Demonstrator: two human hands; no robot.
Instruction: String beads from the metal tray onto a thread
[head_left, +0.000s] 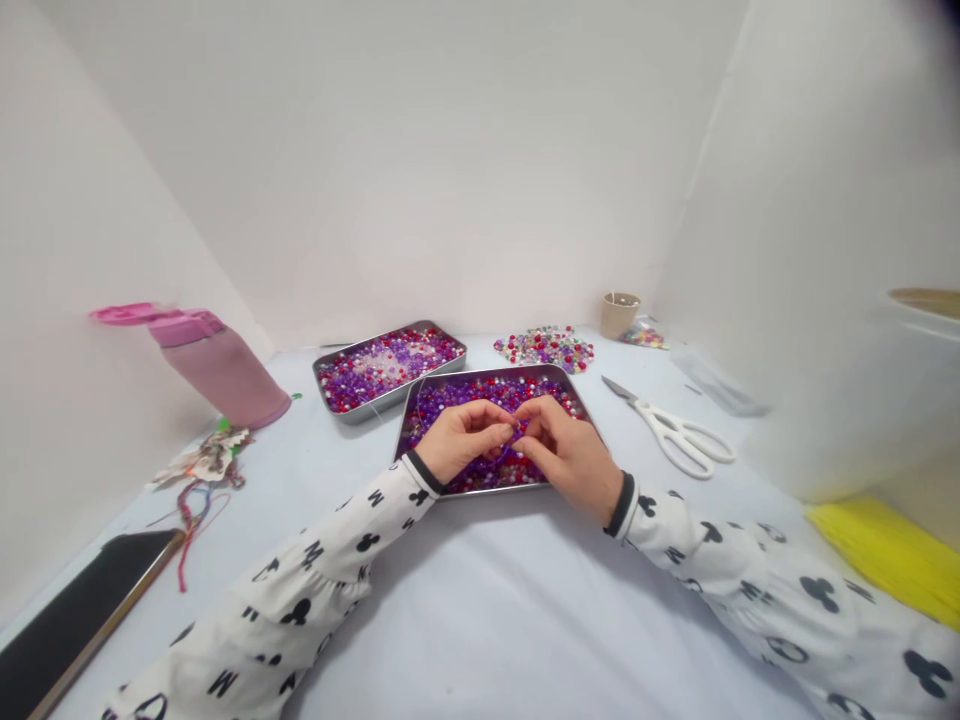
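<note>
Both hands meet over a metal tray filled with purple, red and clear beads. My left hand is closed in a pinch at the middle of the tray, its fingertips close to those of my right hand, which is also pinched. Purple beads show between and just below the fingertips, but what each hand grips is too small to make out. A thin pale thread curves over the tray's left side. Behind and to the left sits a second bead tray.
Loose beads lie behind the trays, near a paper cup. White scissors rest at right, a yellow item farther right. At left are a pink bottle, tangled threads and a phone.
</note>
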